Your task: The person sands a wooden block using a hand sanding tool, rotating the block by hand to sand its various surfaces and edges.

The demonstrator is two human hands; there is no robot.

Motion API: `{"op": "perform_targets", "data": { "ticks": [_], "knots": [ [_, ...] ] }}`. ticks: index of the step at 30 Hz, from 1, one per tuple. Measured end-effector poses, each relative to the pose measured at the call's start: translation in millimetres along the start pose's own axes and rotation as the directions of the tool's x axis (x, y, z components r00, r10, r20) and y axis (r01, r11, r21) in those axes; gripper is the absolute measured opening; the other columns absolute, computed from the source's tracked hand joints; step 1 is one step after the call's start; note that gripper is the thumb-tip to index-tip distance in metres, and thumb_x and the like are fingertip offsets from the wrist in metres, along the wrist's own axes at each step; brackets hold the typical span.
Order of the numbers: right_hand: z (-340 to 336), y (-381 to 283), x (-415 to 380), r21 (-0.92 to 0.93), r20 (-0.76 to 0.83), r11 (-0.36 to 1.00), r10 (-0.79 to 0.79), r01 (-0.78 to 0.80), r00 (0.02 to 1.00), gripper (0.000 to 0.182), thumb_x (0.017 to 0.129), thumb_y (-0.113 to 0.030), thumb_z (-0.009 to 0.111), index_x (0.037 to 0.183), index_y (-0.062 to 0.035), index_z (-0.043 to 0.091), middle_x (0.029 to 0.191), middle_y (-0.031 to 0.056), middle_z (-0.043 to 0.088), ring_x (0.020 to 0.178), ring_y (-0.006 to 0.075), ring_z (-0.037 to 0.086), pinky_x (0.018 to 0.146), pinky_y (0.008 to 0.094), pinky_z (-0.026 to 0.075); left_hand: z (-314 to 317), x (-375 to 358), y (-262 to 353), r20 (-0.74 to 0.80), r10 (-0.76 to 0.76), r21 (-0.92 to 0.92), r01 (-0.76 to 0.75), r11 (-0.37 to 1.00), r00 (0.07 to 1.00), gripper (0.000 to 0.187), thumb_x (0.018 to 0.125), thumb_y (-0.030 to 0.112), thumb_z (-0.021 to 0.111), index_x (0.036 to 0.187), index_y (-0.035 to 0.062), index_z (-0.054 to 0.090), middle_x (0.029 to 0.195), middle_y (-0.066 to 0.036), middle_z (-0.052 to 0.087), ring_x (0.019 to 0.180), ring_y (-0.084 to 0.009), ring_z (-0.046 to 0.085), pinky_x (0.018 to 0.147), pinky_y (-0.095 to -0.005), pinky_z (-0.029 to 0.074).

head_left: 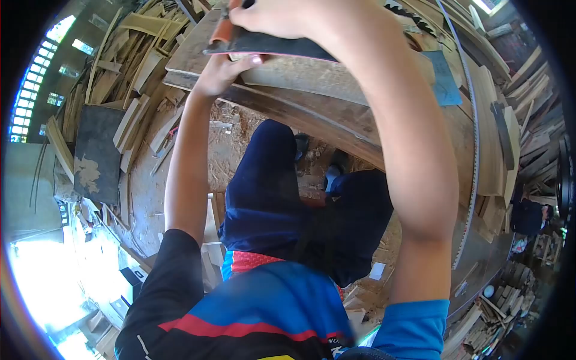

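My left hand (231,71) is closed at the left end of a pale wooden board (306,75), its thumb against the board's end. The board lies along the near side of a wooden workbench (312,117). Above the board is a dark flat tool (282,47) with a thin pinkish lower edge and an orange-brown piece (222,33) at its left end; its exact kind I cannot make out. My right hand (279,17) is closed over this tool, its fingertips beside the orange-brown piece. The top of the frame cuts off part of this hand.
A toothed saw blade (414,18) and a blue-grey sheet (443,78) lie on the bench's right part. A long graduated strip (474,144) runs down the right side. Wood offcuts (141,66) are piled at left and right. Shavings cover the floor (231,132) around my legs.
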State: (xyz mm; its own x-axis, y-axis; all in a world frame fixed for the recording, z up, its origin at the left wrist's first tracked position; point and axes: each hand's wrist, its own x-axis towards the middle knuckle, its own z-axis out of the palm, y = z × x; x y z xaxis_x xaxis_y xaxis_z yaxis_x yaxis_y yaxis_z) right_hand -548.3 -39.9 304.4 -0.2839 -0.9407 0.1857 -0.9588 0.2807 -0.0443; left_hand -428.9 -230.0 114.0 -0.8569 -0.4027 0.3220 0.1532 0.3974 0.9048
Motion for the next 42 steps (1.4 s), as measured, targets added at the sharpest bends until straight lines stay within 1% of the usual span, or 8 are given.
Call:
{"op": "perform_targets", "data": {
  "ticks": [9, 11, 15, 20, 26, 35, 38, 42],
  "knots": [
    [-8.6, 122.6, -92.2, 0.246, -0.142, 0.947, 0.244, -0.205, 0.959, 0.052, 0.091, -0.054, 0.073, 0.086, -0.0028, 0.077, 0.066, 0.0061, 0.068, 0.060, 0.0130, 0.063, 0.060, 0.0310, 0.048, -0.3, 4.9, -2.0, 0.039, -0.083, -0.065, 0.086, 0.994, 0.996, 0.075, 0.080, 0.051, 0.086, 0.122, -0.0072, 0.068, 0.112, -0.015, 0.073, 0.109, -0.0230, 0.065, 0.100, -0.0363, 0.049],
    [8.2, 146.9, -121.4, 0.531, -0.443, 0.842, 0.369, -0.092, 0.817, 0.051, 0.095, -0.050, 0.072, 0.107, 0.0000, 0.078, 0.077, 0.0036, 0.074, 0.064, 0.0127, 0.063, 0.063, 0.0288, 0.049, -3.1, 4.9, -2.5, 0.059, -0.088, -0.009, 0.089, 0.996, 0.994, 0.080, 0.079, 0.056, 0.085, 0.123, -0.0075, 0.068, 0.115, -0.017, 0.073, 0.111, -0.0243, 0.066, 0.101, -0.0372, 0.049],
    [44.6, 161.3, -162.5, 0.938, -0.288, 0.348, 0.761, 0.009, 0.581, 0.036, 0.106, -0.039, 0.059, 0.087, -0.0082, 0.065, 0.060, -0.0025, 0.046, 0.050, 0.0065, 0.040, 0.048, 0.0256, 0.030, -6.3, 22.5, 52.2, -0.240, 0.427, 0.247, -0.371, 0.895, 0.872, 0.103, 0.079, 0.071, 0.077, 0.148, -0.0006, 0.049, 0.141, -0.017, 0.063, 0.127, -0.0327, 0.061, 0.108, -0.0452, 0.047],
    [83.6, 156.2, -150.8, 0.951, -0.196, 0.035, 0.838, 0.308, 0.510, 0.041, 0.109, -0.046, 0.047, 0.088, -0.0130, 0.057, 0.061, -0.0044, 0.045, 0.049, 0.0088, 0.041, 0.046, 0.0260, 0.032, 76.7, 32.9, 165.5, 0.200, 0.167, 0.641, -0.257, 0.723, 0.966, 0.084, 0.075, 0.072, 0.076, 0.129, 0.0085, 0.067, 0.122, -0.014, 0.073, 0.115, -0.0288, 0.069, 0.100, -0.0448, 0.052],
    [108.1, 160.7, -152.9, 0.943, -0.206, 0.036, 0.843, 0.330, 0.497, 0.041, 0.109, -0.046, 0.047, 0.101, -0.0086, 0.062, 0.074, -0.0018, 0.058, 0.053, 0.0065, 0.046, 0.046, 0.0246, 0.035, 108.8, 60.3, 150.9, 0.365, -0.008, 0.832, -0.322, 0.452, 0.931, 0.085, 0.071, 0.075, 0.077, 0.128, 0.0124, 0.069, 0.094, -0.013, 0.076, 0.096, -0.0330, 0.073, 0.084, -0.0446, 0.058],
    [78.1, 157.6, -151.3, 0.838, -0.453, 0.220, 0.791, 0.499, 0.412, 0.032, 0.109, -0.034, 0.053, 0.104, -0.0038, 0.061, 0.078, 0.0014, 0.061, 0.050, 0.0067, 0.047, 0.042, 0.0237, 0.031, 106.4, 48.9, 146.0, 0.360, 0.105, 0.795, -0.363, 0.486, 0.927, 0.080, 0.068, 0.073, 0.079, 0.123, 0.0145, 0.072, 0.086, -0.011, 0.076, 0.089, -0.0328, 0.074, 0.081, -0.0434, 0.059],
    [81.4, 120.3, -136.4, 0.843, -0.366, 0.217, 0.902, 0.493, 0.229, 0.031, 0.109, -0.033, 0.051, 0.110, -0.0035, 0.060, 0.078, 0.0004, 0.061, 0.049, 0.0054, 0.047, 0.039, 0.0232, 0.029, 104.1, 50.5, 152.5, 0.388, 0.036, 0.787, -0.352, 0.507, 0.921, 0.076, 0.069, 0.071, 0.080, 0.119, 0.0145, 0.073, 0.083, -0.011, 0.075, 0.088, -0.0326, 0.074, 0.080, -0.0433, 0.059],
    [103.4, 143.6, -155.8, 0.919, -0.341, 0.211, 0.849, 0.333, 0.403, 0.043, 0.110, -0.036, 0.045, 0.133, -0.0009, 0.054, 0.123, 0.0117, 0.063, 0.111, 0.0222, 0.061, 0.095, 0.0397, 0.049, 103.8, 49.2, 153.0, 0.382, 0.045, 0.793, -0.353, 0.496, 0.923, 0.073, 0.069, 0.070, 0.081, 0.116, 0.0140, 0.073, 0.081, -0.010, 0.075, 0.087, -0.0321, 0.074, 0.078, -0.0433, 0.058]
  ]
}}
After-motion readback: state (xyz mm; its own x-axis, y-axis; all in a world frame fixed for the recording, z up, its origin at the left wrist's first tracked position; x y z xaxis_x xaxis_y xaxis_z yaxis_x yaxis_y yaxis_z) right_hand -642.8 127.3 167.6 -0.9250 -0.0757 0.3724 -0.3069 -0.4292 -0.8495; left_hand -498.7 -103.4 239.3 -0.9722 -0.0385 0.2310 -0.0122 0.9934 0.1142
